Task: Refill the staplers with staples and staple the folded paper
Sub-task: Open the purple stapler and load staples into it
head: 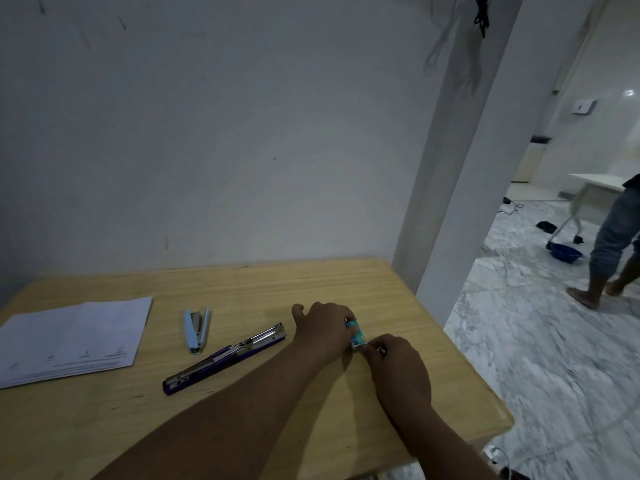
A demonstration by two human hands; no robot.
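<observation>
On table [242,427], L→R: paper stack [74,337], small stapler [196,329], long stapler [225,358], staple box [357,336] btwn hands.

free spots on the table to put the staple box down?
Bare wood behind the two staplers, light blue and purple, up to the wall, and along the near edge left of the forearms. Crowded: paper far left, both hands on the staple box.

Nothing here can be read. The small teal box [358,336] at about three o'clock on the table carries print too blurred to make out, and the paper stack [72,337] at nine o'clock shows only faint, unreadable marks along its near edge.
</observation>
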